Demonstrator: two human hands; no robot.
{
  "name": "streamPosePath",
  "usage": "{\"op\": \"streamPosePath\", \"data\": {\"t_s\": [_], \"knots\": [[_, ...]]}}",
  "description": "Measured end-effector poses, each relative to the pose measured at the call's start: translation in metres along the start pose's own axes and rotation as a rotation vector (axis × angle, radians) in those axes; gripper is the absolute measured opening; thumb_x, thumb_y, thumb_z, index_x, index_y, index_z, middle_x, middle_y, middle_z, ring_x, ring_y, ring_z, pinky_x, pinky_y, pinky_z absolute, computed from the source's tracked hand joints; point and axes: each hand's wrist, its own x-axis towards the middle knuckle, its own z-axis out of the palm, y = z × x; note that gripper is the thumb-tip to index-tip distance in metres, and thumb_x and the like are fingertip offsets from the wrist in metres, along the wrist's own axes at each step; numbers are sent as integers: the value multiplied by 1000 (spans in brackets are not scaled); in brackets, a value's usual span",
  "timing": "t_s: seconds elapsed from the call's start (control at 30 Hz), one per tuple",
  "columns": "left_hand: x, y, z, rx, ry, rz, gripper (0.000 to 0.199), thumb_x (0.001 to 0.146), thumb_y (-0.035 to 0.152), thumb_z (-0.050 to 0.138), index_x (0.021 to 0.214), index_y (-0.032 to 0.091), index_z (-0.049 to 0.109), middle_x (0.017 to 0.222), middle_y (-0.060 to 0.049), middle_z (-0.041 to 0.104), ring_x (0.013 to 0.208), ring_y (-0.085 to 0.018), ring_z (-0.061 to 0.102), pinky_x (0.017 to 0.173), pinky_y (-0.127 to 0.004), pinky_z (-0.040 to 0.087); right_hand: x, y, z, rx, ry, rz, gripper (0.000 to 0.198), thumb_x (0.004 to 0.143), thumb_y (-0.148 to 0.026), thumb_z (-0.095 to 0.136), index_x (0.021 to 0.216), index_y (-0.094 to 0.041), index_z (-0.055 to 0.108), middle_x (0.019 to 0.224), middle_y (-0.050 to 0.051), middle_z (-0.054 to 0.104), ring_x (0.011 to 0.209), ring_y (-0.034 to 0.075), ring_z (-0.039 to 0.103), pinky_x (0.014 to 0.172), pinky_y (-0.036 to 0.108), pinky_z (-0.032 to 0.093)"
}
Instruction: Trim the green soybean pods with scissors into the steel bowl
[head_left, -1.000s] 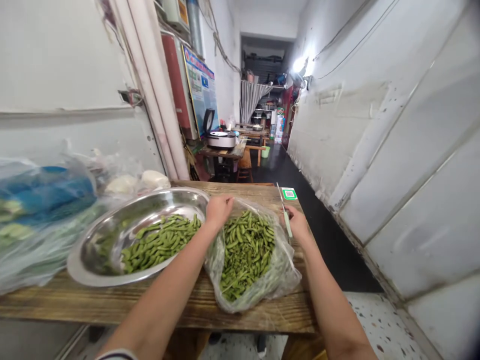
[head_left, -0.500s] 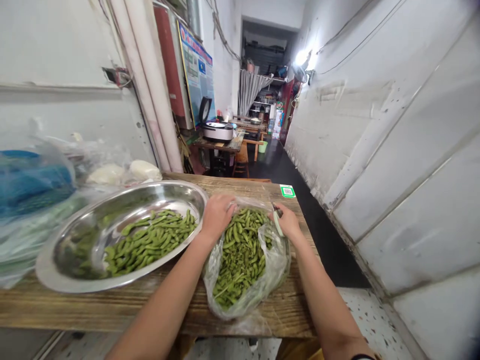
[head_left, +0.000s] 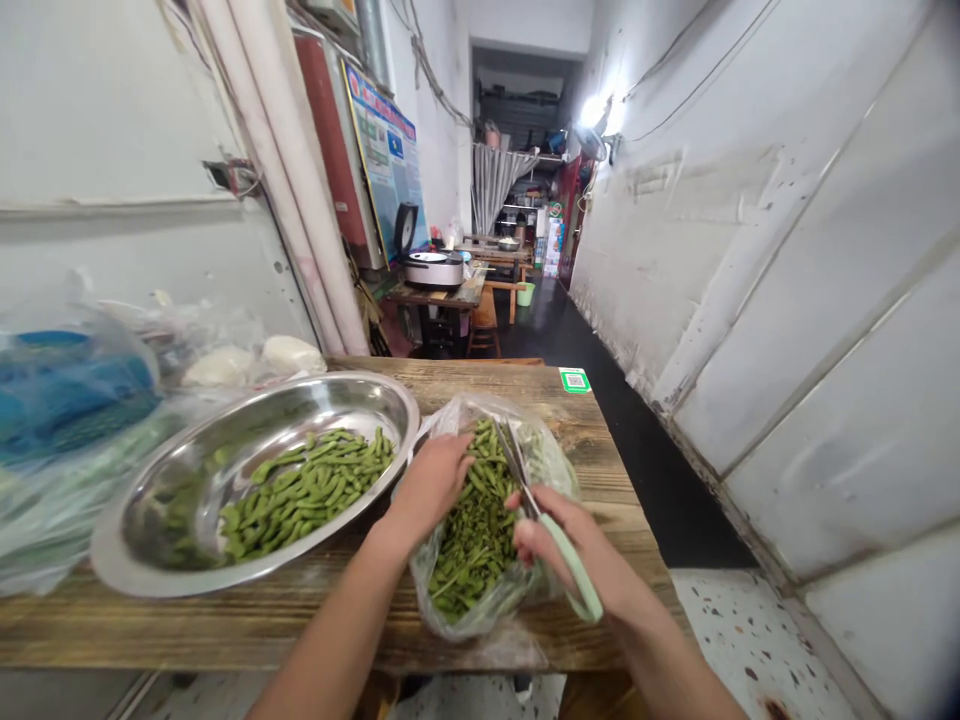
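Observation:
My right hand [head_left: 566, 540] is closed around the pale green handles of a pair of scissors [head_left: 574, 570]. The scissor blades point away from me over the right side of a clear plastic bag [head_left: 442, 615]. Green soybean pods [head_left: 480, 540] with some leafy bits fill this bag. At its left side my left hand [head_left: 435, 485] reaches in over the rim, thumb a little apart from the fingers, fingertips at the pods. Left of that hand, a large oval steel basin [head_left: 142, 575] holds more pods [head_left: 315, 485] in a loose heap.
Everything stands on a wooden table [head_left: 300, 625]. Plastic bags, one with blue inside [head_left: 67, 380], crowd its left end. A green QR sticker [head_left: 574, 380] marks the far right corner. Beyond stand another table with an open rice cooker [head_left: 433, 270] and a white wall [head_left: 787, 300] on the right.
My right hand has come nearer and left with the scissors, which now lie over the bag. My left hand has shifted slightly toward me, off the bag's far left rim.

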Motion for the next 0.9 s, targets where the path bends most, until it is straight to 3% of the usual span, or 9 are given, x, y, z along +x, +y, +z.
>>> {"op": "streamPosePath", "data": {"t_s": [0.1, 0.23, 0.4, 0.57, 0.73, 0.9], "knots": [[-35, 16, 0, -411, 116, -185, 26, 82, 32, 55, 100, 22, 72, 91, -6, 72, 78, -21, 64, 75, -32, 49, -24, 16, 9, -130, 71, 64, 38, 87, -52, 53, 106, -19, 55, 70, -1, 55, 62, 12, 51, 59, 22, 40], [-64, 29, 15, -929, 98, -483, 35, 75, 41, 65, 103, 20, 71, 70, -2, 68, 60, -15, 59, 63, -27, 49, -42, 25, 18, -269, 80, 143, 38, 88, -52, 50, 106, -19, 57, 78, 1, 61, 70, 15, 55, 64, 23, 40], [-67, 35, 33, -1246, 146, -653, 38, 63, 41, 75, 90, 15, 70, 71, -2, 66, 64, -12, 59, 61, -24, 51, -43, 29, 22, -392, 79, 205, 38, 87, -53, 51, 100, -18, 59, 78, 1, 63, 69, 15, 56, 63, 22, 38], [-64, 36, 37, -1307, 110, -657, 41, 61, 39, 77, 92, 13, 67, 68, -1, 66, 61, -12, 61, 60, -25, 52, -33, 24, 19, -481, 102, 187, 35, 84, -53, 55, 89, -19, 60, 74, 0, 62, 66, 14, 54, 60, 21, 36], [-41, 18, 51, -1190, 187, -508, 34, 67, 38, 72, 89, 13, 64, 68, 0, 66, 58, -13, 62, 61, -27, 53, -12, 10, 5, -669, 109, 94, 34, 79, -54, 62, 81, -20, 60, 72, 0, 61, 64, 14, 53, 57, 21, 32], [-7, 3, 70, -1215, 316, -412, 34, 71, 41, 68, 91, 14, 59, 74, -1, 65, 62, -13, 64, 63, -28, 54, 31, 9, -24, -912, 320, 10, 40, 80, -54, 61, 98, -19, 62, 84, 6, 63, 73, 18, 56, 63, 24, 36]]}}
